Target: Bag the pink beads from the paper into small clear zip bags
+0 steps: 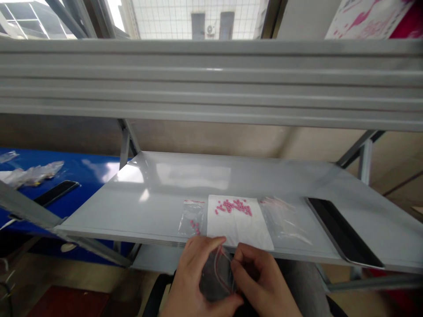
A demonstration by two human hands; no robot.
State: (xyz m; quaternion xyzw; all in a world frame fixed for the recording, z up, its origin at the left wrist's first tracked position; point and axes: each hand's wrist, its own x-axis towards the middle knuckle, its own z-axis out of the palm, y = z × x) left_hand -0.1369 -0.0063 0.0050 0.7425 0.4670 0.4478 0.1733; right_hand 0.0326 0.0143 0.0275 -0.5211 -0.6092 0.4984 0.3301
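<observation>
The left hand and right hand are curled nearly closed, pinching a small zip bag between them, its red seal and long axis running roughly upright. Just ahead of the hands, pink tablets lie on a white paper sheet.

Shelf: paper sheet lies front centre, pills on it. Left of sheet: 1st zip bag, pills inside. Right of sheet: 2nd zip bag; beyond it, tablet computer near right edge. Left of shelf: phone and plastic bags on table. Before shelf's front edge: 3rd zip bag between left hand and right hand.
</observation>
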